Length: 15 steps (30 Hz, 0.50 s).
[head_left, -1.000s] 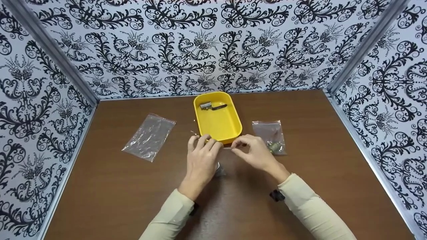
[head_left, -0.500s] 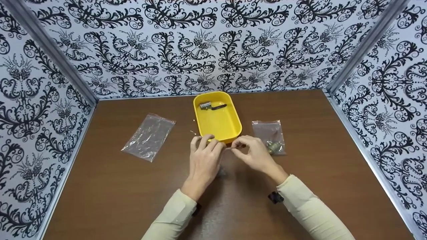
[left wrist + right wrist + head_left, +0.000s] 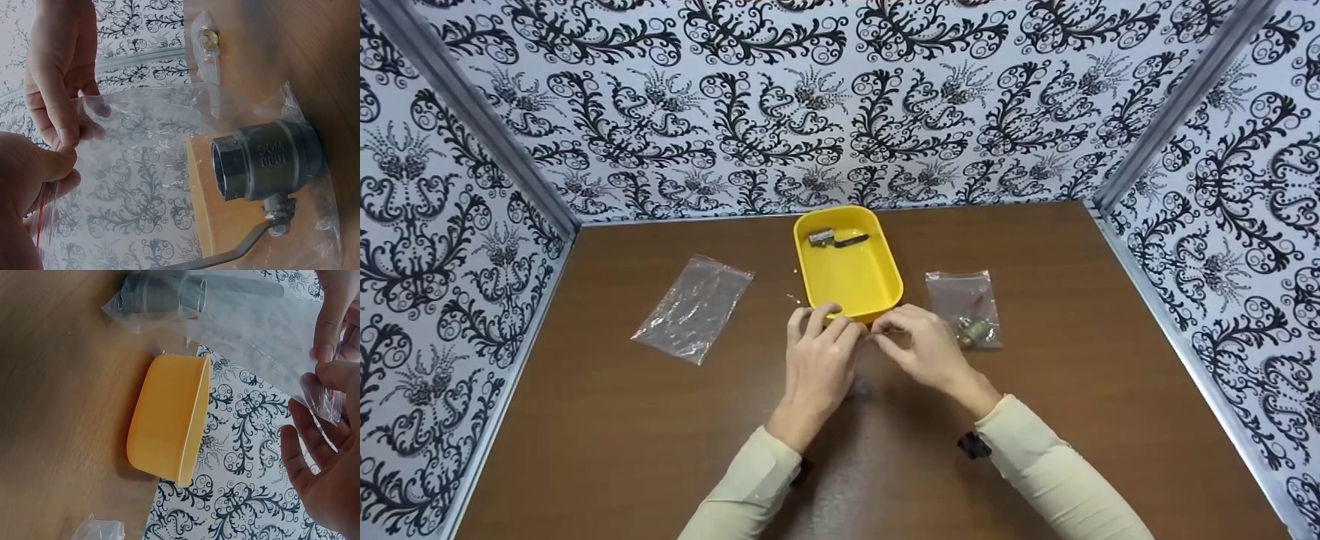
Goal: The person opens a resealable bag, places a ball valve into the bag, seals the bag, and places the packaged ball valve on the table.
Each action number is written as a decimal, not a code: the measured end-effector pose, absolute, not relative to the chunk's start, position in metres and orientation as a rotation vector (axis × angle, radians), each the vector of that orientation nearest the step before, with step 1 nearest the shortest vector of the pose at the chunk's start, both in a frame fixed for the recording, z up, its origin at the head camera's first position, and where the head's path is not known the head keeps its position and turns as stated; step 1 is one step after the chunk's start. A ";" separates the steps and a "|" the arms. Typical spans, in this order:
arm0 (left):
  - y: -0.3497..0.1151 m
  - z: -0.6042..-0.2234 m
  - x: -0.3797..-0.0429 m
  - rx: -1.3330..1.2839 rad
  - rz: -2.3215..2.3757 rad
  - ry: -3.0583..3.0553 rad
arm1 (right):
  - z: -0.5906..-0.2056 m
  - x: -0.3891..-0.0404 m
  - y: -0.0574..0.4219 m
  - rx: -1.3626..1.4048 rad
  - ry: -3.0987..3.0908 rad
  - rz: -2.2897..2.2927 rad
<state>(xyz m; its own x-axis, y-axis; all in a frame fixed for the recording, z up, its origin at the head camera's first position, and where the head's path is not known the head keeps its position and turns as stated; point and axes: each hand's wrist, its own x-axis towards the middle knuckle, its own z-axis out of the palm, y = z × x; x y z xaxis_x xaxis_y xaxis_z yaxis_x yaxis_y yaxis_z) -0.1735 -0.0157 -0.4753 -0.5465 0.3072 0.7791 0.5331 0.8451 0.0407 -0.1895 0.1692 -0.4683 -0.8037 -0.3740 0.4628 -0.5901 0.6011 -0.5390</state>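
Note:
A clear zip bag [image 3: 140,129] with a red strip along its mouth hangs between my hands. Inside it a metal ball valve [image 3: 275,160] with a lever lies at the bottom end; the right wrist view shows this valve [image 3: 163,295] through the plastic. My left hand [image 3: 821,367] pinches the bag's top edge between thumb and finger. Close beside it, my right hand [image 3: 930,351] pinches the same edge, thumb against fingertips. In the head view the hands hide most of the bag.
Just beyond my hands stands a yellow tray [image 3: 851,281] holding another lever valve [image 3: 823,238]. A flat clear bag [image 3: 695,309] lies to the left. At right is a bag [image 3: 964,296] with brass-coloured fittings [image 3: 976,331]. Patterned walls enclose the table [image 3: 607,427].
My right hand has slid left along the bag's edge until it nearly meets the left hand. The left hand shifted slightly right earlier, then stayed. Both still pinch the bag.

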 end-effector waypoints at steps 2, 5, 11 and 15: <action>-0.016 -0.476 -0.174 -0.611 -0.360 -2.177 | -0.468 -0.190 0.171 0.780 -2.543 1.035; -0.016 -0.477 -0.174 -0.606 -0.374 -2.171 | -0.466 -0.190 0.175 0.768 -2.565 1.070; -0.015 -0.477 -0.174 -0.614 -0.379 -2.165 | -0.464 -0.189 0.180 0.757 -2.594 0.998; -0.016 -0.477 -0.175 -0.614 -0.393 -2.155 | -0.464 -0.189 0.182 0.758 -2.613 1.030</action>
<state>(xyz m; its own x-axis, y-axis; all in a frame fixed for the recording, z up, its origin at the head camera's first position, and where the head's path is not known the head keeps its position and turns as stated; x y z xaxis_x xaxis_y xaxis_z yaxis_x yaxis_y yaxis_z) -0.1751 -0.0163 -0.4774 -0.5275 0.2897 0.7986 0.5528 0.8309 0.0638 -0.1894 0.1816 -0.4644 -0.8390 -0.3802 0.3892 -0.5435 0.6187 -0.5673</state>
